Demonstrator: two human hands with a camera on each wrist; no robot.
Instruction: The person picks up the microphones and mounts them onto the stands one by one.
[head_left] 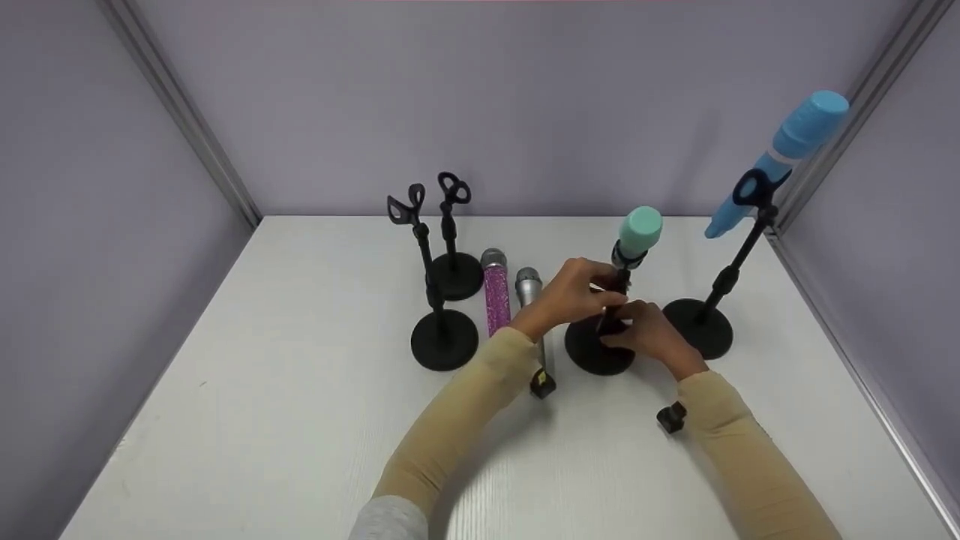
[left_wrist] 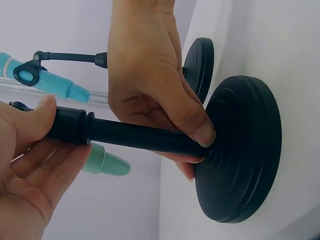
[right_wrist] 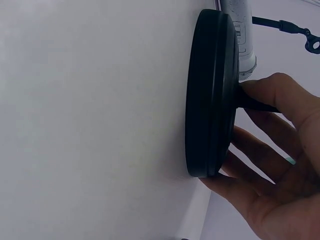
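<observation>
A black microphone stand (head_left: 599, 360) bears a mint-green microphone (head_left: 641, 229) in its clip. My left hand (head_left: 574, 291) grips the stand's upper pole at the thick collar (left_wrist: 69, 125), just under the clip. Lower down, my right hand (head_left: 651, 330) pinches the thin pole right above the round base (left_wrist: 240, 150). Thumb and index finger (right_wrist: 260, 92) meet the pole there, while other fingers reach the base's rim. Part of the pole is hidden behind the hands in the head view.
To the right stands another black stand (head_left: 697, 330) holding a blue microphone (head_left: 799, 139). Left of my hands lie a purple glitter microphone (head_left: 496, 296) and a silver one (head_left: 529, 285). Beyond them are two stands (head_left: 444, 341) with bare clips. Walls border the white table (head_left: 300, 420).
</observation>
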